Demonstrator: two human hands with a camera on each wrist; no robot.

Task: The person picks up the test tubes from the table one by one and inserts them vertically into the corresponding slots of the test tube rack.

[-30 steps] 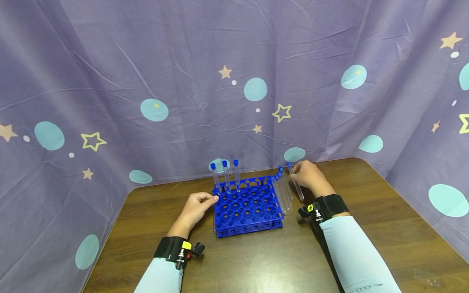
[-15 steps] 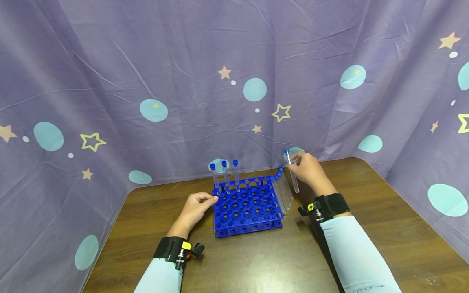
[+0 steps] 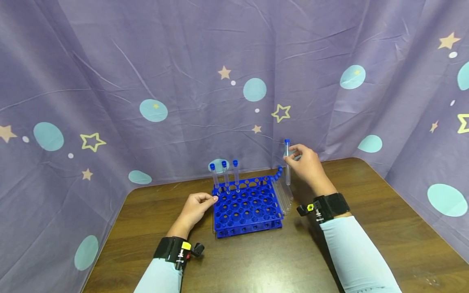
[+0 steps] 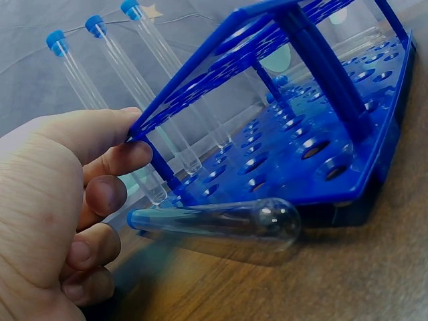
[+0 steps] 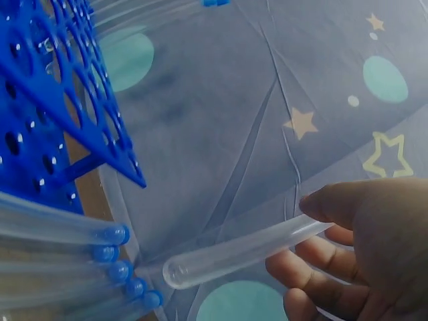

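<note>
My left hand (image 3: 195,208) pinches the back left corner of the blue test tube rack (image 4: 334,87) between thumb and forefinger, the other fingers curled below. Between the thumb and fingers of my right hand (image 3: 307,164) is a clear test tube (image 5: 247,254) with a blue cap (image 3: 287,141). It hangs nearly upright in the air, right of the rack; its rounded bottom shows in the right wrist view. Three blue-capped tubes (image 3: 226,174) stand in the rack's back row at the left. Several capped tubes (image 3: 282,195) lie side by side against the rack's right side.
Another capped tube (image 4: 221,224) lies along the rack's left side, below my left hand. The brown wooden table (image 3: 249,264) runs back to a purple curtain (image 3: 198,134) close behind the rack.
My right hand has lifted its test tube off the table, moved it up and slightly left, and turned it nearly upright. The left hand and the rack have stayed in place.
</note>
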